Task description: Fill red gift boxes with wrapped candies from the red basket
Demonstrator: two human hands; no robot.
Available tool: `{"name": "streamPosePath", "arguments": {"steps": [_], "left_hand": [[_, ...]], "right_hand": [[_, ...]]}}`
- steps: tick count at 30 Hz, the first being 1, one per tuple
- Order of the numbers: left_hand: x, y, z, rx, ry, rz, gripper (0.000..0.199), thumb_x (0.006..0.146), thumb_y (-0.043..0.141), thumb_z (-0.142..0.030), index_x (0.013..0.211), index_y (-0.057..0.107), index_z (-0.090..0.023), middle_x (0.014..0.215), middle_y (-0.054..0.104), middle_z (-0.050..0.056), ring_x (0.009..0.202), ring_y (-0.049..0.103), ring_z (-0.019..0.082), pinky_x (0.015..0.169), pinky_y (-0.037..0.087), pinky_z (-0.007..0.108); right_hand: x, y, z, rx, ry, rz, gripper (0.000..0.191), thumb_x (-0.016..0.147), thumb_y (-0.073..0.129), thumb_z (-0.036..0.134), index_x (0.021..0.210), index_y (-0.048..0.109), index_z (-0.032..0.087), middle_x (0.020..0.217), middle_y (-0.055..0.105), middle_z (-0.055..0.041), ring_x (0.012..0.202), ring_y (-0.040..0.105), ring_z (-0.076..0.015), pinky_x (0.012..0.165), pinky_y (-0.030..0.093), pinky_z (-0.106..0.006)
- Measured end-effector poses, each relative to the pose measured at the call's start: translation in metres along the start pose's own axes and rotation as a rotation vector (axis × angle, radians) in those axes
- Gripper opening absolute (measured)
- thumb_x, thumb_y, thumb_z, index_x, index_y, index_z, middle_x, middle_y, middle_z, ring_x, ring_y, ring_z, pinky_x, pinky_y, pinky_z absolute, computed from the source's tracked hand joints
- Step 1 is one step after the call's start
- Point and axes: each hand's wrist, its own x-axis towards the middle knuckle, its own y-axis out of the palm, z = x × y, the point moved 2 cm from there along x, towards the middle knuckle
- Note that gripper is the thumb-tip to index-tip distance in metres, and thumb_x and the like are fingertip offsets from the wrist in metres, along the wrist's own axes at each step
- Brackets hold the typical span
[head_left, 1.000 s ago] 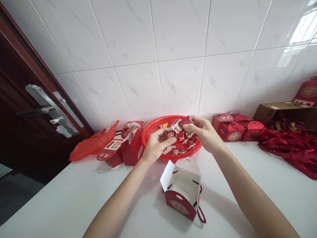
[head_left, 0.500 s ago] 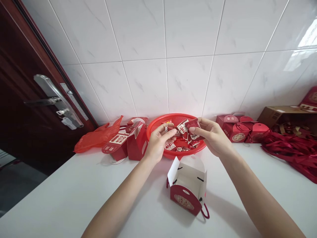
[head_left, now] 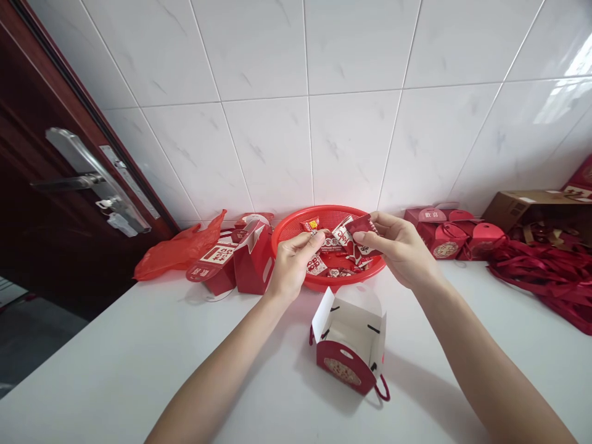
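Over the red plastic basket [head_left: 283, 231] both my hands are at work among wrapped candies. My right hand [head_left: 407, 250] pinches several red and white candy packets [head_left: 354, 240] between thumb and fingers. My left hand [head_left: 293, 259] has its thumb and fingers pressed together at a wrapped candy [head_left: 331, 242], whose near end the fingers cover. More packets [head_left: 317, 265] lie in the basket below. In front of the basket stands an open red gift box [head_left: 345, 364] with a white inside, its flaps up and a cord handle at the side.
Left of the basket stand red boxes [head_left: 254, 259] and a red plastic bag [head_left: 178, 250]. Closed gift boxes [head_left: 446, 237], a heap of dark red ribbon [head_left: 541, 277] and a cardboard carton [head_left: 513, 206] are at right. The tiled wall [head_left: 351, 148] rises behind.
My left hand has drawn slightly away from the packets in my right hand, and the printed wrapper between them shows more. The view has tilted a little.
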Motion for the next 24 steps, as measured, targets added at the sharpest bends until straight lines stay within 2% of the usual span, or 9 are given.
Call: {"name": "streamPosePath", "arguments": {"steps": [5,8,11,16,20,24], "left_hand": [[-0.002,-0.001,-0.003,0.038,0.036,0.006,0.023,0.079,0.08,-0.042,0.079,0.08,-0.019,0.077,0.071,0.001,0.082,0.065,0.017,0.082,0.053,0.03],[-0.003,0.001,-0.003,0.011,-0.015,0.028,0.026,0.077,0.081,-0.045,0.083,0.08,-0.019,0.08,0.072,0.002,0.084,0.066,0.018,0.083,0.055,0.032],[-0.003,0.001,-0.003,0.022,-0.034,0.045,0.028,0.075,0.082,-0.046,0.075,0.077,-0.019,0.081,0.072,0.002,0.083,0.066,0.017,0.085,0.056,0.032],[-0.002,0.0,-0.001,0.126,-0.056,0.032,0.034,0.073,0.082,-0.052,0.076,0.077,-0.018,0.078,0.072,0.005,0.079,0.067,0.02,0.078,0.056,0.033],[-0.005,-0.001,-0.005,0.253,0.033,0.016,0.035,0.078,0.077,-0.053,0.072,0.073,-0.018,0.071,0.068,0.004,0.07,0.062,0.017,0.067,0.051,0.028],[-0.01,0.0,-0.012,0.381,0.145,0.017,0.04,0.083,0.071,-0.054,0.064,0.063,-0.019,0.063,0.055,0.0,0.063,0.049,0.014,0.058,0.042,0.025]], "right_hand": [[0.0,0.0,0.0,-0.004,0.002,0.006,0.024,0.071,0.085,0.033,0.083,0.068,0.022,0.08,0.071,-0.0004,0.068,0.063,-0.0161,0.063,0.05,-0.03],[0.0,-0.002,0.0,-0.031,-0.02,-0.04,0.023,0.071,0.085,0.033,0.082,0.068,0.022,0.078,0.071,-0.0001,0.066,0.062,-0.0159,0.062,0.049,-0.03],[0.001,-0.004,0.001,-0.031,-0.055,-0.087,0.023,0.07,0.085,0.032,0.08,0.067,0.022,0.074,0.069,0.0007,0.066,0.062,-0.0158,0.062,0.049,-0.03],[0.001,-0.009,0.006,-0.02,-0.092,-0.127,0.022,0.07,0.084,0.032,0.078,0.065,0.023,0.067,0.064,0.0029,0.063,0.059,-0.0151,0.061,0.049,-0.03],[0.0,-0.009,0.007,-0.02,-0.073,-0.113,0.022,0.07,0.084,0.031,0.077,0.065,0.023,0.071,0.065,0.0022,0.066,0.06,-0.0151,0.062,0.048,-0.03],[-0.001,-0.007,0.007,-0.038,-0.059,-0.107,0.023,0.07,0.084,0.031,0.078,0.064,0.023,0.073,0.065,0.0017,0.067,0.059,-0.0152,0.062,0.047,-0.029]]}}
